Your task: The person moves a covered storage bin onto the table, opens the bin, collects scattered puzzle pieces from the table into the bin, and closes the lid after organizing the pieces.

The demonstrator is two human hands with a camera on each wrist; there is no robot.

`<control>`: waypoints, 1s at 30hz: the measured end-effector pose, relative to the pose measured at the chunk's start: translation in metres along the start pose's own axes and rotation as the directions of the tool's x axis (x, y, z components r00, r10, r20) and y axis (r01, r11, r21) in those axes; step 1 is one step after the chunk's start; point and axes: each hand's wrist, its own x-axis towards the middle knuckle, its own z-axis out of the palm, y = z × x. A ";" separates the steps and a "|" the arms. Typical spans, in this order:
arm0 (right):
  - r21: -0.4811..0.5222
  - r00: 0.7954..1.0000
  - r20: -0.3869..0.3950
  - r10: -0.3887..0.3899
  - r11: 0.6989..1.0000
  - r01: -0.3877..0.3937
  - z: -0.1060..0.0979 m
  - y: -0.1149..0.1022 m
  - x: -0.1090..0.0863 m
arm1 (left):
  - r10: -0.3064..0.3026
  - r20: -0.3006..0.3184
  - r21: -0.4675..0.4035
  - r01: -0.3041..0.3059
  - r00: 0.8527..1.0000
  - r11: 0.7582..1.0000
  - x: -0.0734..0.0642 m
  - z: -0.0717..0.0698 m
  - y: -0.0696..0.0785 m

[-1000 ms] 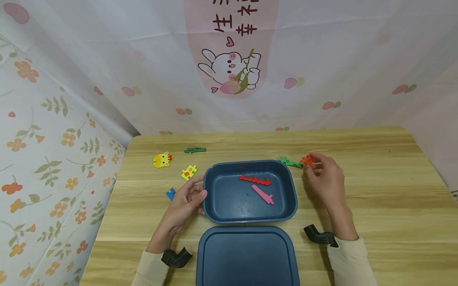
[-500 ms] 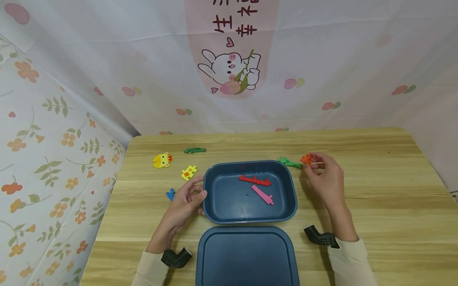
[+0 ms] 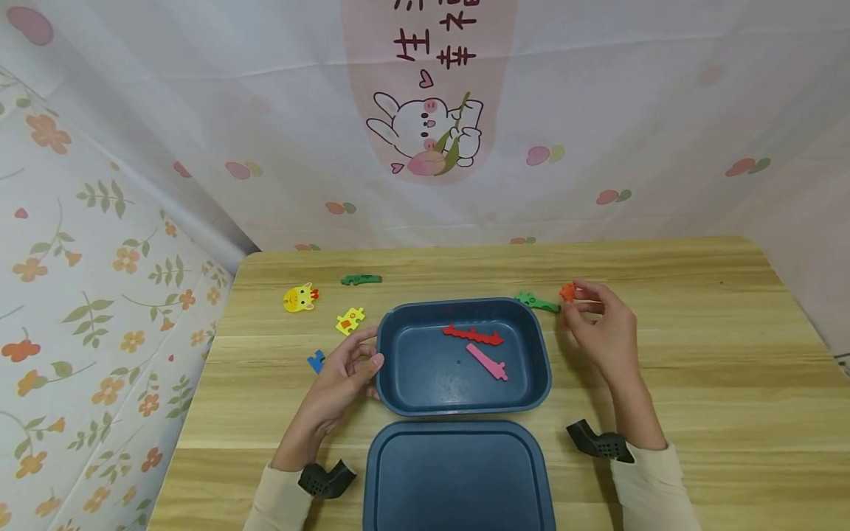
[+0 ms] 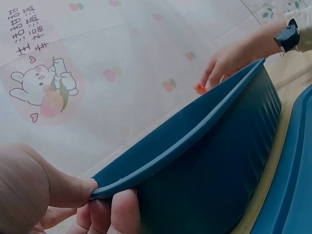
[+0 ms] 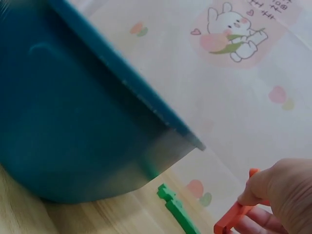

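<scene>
My right hand [image 3: 603,324] pinches an orange puzzle piece [image 3: 567,293] between thumb and fingers, to the right of the blue plastic box [image 3: 465,402]. In the right wrist view that orange piece [image 5: 233,217] stands on edge in the grip. My left hand [image 3: 347,372] holds the box's left rim; the left wrist view has the thumb on top of the rim [image 4: 117,186] and fingers curled beneath. Inside the box lie a red wavy piece [image 3: 473,335] and a pink piece [image 3: 488,362]. A light green piece [image 3: 538,302] lies by the box's back right corner.
Left of the box are a yellow giraffe-head piece [image 3: 300,298], a yellow piece [image 3: 350,321], a dark green piece [image 3: 361,279] and a blue piece [image 3: 316,361], partly hidden by the left hand. The blue lid [image 3: 458,479] lies in front of the box. A patterned curtain [image 3: 564,110] hangs behind the table.
The orange piece has tilted and shifted slightly up in my right hand's fingers, showing a narrower side. My left hand and the box have stayed put.
</scene>
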 end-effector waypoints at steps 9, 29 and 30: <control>0.086 0.995 0.075 0.066 0.994 -0.072 -0.004 -0.008 -0.001 | -0.004 -0.002 0.000 0.004 1.000 1.000 0.000 0.000 0.003; 0.147 0.989 0.124 0.082 0.984 -0.100 -0.008 -0.013 -0.003 | -0.022 -0.011 -0.007 0.022 1.000 1.000 0.001 0.002 0.001; 0.150 0.988 0.126 0.085 0.983 -0.104 -0.008 -0.013 -0.003 | -0.023 -0.011 -0.007 0.023 1.000 1.000 0.001 0.002 0.001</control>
